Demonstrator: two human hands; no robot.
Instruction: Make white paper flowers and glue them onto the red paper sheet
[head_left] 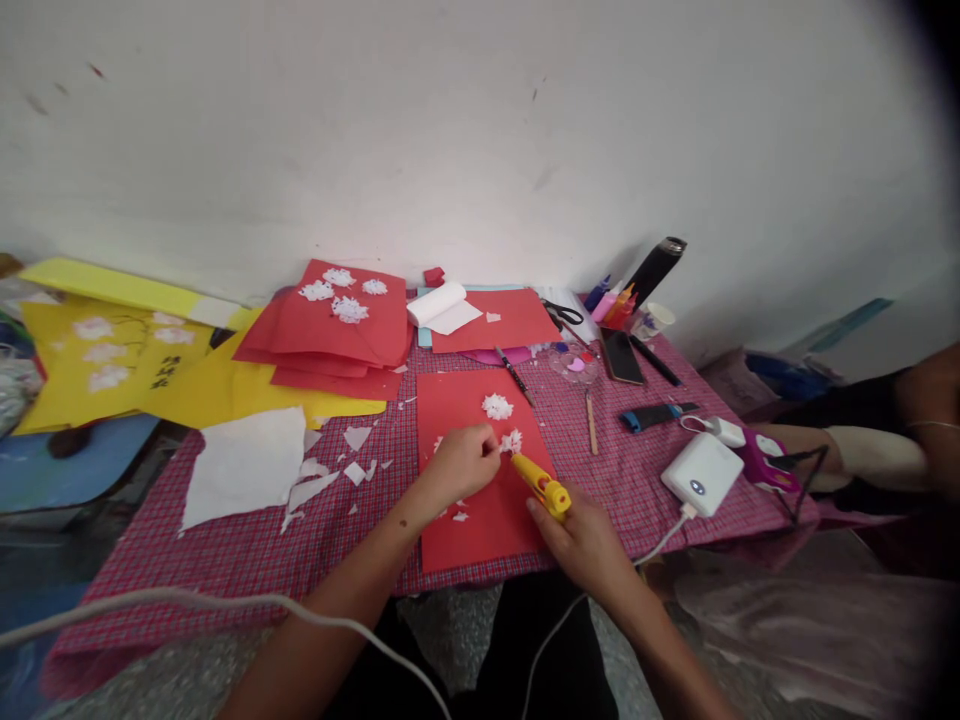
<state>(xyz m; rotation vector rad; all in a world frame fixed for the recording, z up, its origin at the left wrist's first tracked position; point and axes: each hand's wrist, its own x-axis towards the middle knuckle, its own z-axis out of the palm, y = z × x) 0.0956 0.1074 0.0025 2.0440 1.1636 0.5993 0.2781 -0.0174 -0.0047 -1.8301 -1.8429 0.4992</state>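
A red sheet of paper (480, 535) lies on the table in front of me. My right hand (589, 535) is wrapped round a yellow glue gun (541, 485). Its nozzle points up and left, at a crumpled white paper flower (511, 442) on the sheet. Just left of that flower, my left hand (465, 462) is closed over the paper with fingertips together; anything in them is hidden. Another white paper flower (496, 406) sits higher on the sheet. White bits show beside and below my left hand, partly covered by it.
Red sheets with white flowers (300, 340), yellow paper (202, 385) and white scraps (244, 460) lie left. A tissue roll (439, 303), a pen (514, 375) and scissors (564, 313) are behind. Right are a phone (621, 355), a black flask (656, 275) and a white power bank (703, 473) with cables.
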